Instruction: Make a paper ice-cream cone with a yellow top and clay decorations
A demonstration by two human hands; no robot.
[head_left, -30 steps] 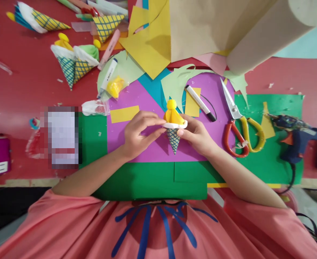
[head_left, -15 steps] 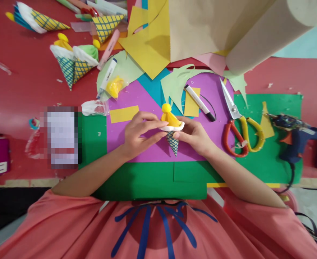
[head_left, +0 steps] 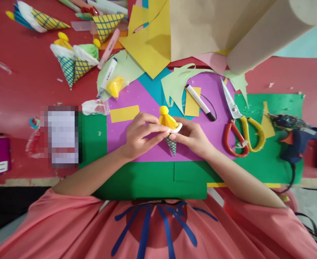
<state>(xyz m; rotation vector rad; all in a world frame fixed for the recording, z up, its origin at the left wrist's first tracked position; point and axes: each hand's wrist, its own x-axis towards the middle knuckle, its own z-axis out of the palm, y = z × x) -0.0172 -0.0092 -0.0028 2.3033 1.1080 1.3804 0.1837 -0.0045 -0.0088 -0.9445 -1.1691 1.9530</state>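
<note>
Between my hands is a small toy ice cream cone (head_left: 171,143), its cone patterned in a blue lattice, topped by a white rim, yellow swirl and yellow ball. My left hand (head_left: 143,135) pinches the white rim from the left, thumb below and fingers above. From the right, my right hand (head_left: 192,138) grips the upper cone just under the rim, its thumb in front and its other fingers partly hidden behind. The cone's tip points down, over a purple sheet (head_left: 147,153).
Scissors (head_left: 234,111) and a glue gun (head_left: 295,140) lie to the right. A black-capped marker (head_left: 201,102) rests beyond my hands. Several similar cones (head_left: 66,64) are at the upper left, near a bag of yellow clay (head_left: 115,86). A paper roll (head_left: 266,34) stands at the upper right.
The toy cone has tilted, its yellow top leaning further left. Both hands have shifted only slightly and keep their hold.
</note>
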